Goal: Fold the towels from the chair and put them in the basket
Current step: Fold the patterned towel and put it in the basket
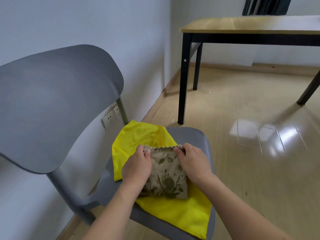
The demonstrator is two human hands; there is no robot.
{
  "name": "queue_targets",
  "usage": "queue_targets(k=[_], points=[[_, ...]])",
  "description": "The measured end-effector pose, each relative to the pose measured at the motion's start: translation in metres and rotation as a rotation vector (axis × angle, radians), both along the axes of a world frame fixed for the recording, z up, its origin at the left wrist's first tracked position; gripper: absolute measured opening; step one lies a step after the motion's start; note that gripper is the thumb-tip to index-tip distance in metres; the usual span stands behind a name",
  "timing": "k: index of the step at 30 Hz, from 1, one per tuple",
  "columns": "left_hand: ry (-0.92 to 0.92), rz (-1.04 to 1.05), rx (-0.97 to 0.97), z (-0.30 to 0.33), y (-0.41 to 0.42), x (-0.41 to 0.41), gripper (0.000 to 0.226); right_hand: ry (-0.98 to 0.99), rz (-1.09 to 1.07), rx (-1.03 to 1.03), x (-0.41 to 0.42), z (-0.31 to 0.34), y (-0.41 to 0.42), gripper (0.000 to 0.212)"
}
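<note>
A folded beige towel [166, 172] with a dark green flower pattern lies on a yellow towel [142, 137] that is spread over the seat of a grey chair [52, 104]. My left hand [136, 167] pinches the beige towel's far left corner, thumb on top. My right hand [194, 161] pinches its far right corner the same way. Both hands rest on the towel's sides. No basket is in view.
A wooden table [242, 25] with black legs stands at the back right. The chair stands close to a white wall with power sockets [110, 116]. Glossy wood floor [259, 135] stretches to the right of the chair.
</note>
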State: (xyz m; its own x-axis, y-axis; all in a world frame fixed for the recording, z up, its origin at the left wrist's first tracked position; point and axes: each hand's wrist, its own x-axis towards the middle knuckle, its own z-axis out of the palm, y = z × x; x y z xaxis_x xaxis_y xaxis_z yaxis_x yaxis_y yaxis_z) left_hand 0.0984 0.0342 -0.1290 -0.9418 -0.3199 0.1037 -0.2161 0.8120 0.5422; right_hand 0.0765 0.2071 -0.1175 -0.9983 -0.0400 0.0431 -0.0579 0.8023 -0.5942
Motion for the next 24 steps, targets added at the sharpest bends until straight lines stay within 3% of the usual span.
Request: queue_targets(k=[4, 6, 8, 11, 17, 20, 24], points=[[-0.027, -0.016, -0.215, -0.013, 0.006, -0.01, 0.03, -0.043, -0.018, 0.045, -0.011, -0.012, -0.001, 0.032], [0.002, -0.019, -0.232, -0.019, 0.007, -0.013, 0.025, -0.044, -0.03, 0.008, -0.014, -0.017, -0.001, 0.028], [-0.017, -0.079, -0.235, -0.024, 0.004, -0.018, 0.035, -0.059, -0.004, -0.006, -0.016, -0.017, 0.001, 0.032], [-0.148, -0.168, -0.201, -0.019, -0.001, -0.025, 0.048, -0.115, 0.066, 0.031, -0.02, -0.012, 0.002, 0.028], [-0.36, -0.244, -0.243, 0.012, -0.004, -0.029, 0.033, -0.042, 0.132, -0.018, -0.014, 0.011, 0.003, 0.018], [-0.258, -0.283, 0.017, 0.037, -0.01, -0.018, 0.016, 0.014, 0.195, -0.134, -0.005, 0.038, 0.008, 0.012], [0.031, -0.315, 0.1, 0.085, -0.011, 0.007, 0.022, 0.092, 0.339, -0.24, 0.009, 0.081, 0.021, 0.026]])
